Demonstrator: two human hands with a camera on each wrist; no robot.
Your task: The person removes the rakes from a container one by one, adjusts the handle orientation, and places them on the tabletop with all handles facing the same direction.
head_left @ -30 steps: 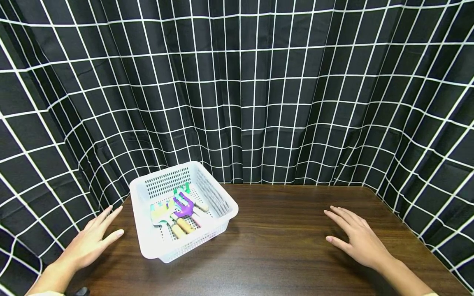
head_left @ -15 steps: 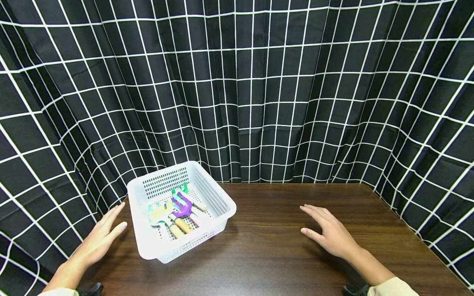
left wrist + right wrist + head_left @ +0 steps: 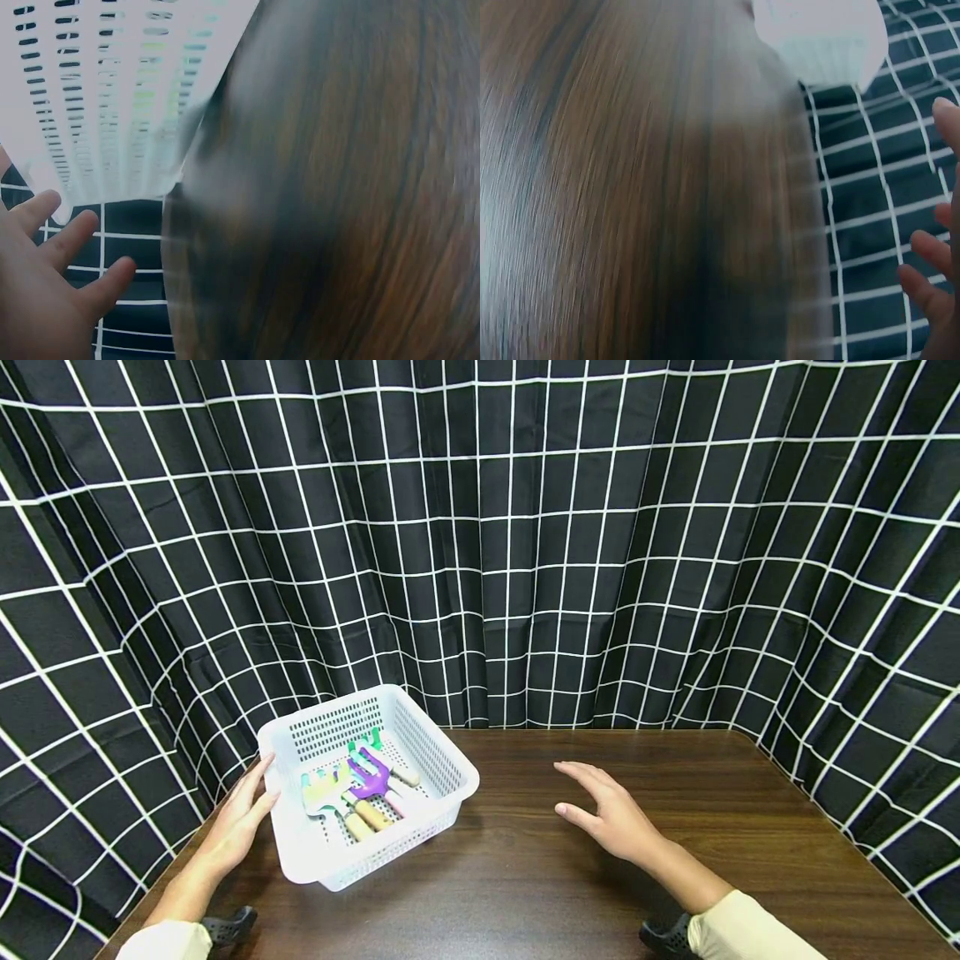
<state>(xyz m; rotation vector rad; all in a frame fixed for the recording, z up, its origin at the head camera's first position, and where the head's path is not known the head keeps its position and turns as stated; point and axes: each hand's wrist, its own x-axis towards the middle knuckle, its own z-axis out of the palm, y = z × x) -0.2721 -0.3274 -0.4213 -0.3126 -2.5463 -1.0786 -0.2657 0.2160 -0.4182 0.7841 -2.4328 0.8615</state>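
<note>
A white perforated plastic basket (image 3: 393, 850) stands on the left part of the table. Inside lie several small hand tools with pale wooden or pinkish handles: a purple hand fork (image 3: 372, 779), a green-pronged one (image 3: 377, 740) behind it, and yellow and teal heads overlapping at the left. My left hand (image 3: 234, 828) is at the basket's left rim, fingers extended and fingertips right at the edge; the left wrist view shows its spread fingers close to the basket wall (image 3: 124, 82). My right hand (image 3: 617, 820) hovers over the table right of the basket, fingers extended, holding nothing.
The dark wood-grain table (image 3: 510, 893) runs under both hands. A black curtain with a white grid (image 3: 555, 568) hangs around its back and sides. Black bands (image 3: 228, 927) sit at both wrists beside pale sleeves.
My left hand has moved right to the basket's left rim. The right hand has travelled left across the table toward the basket, which stays in place.
</note>
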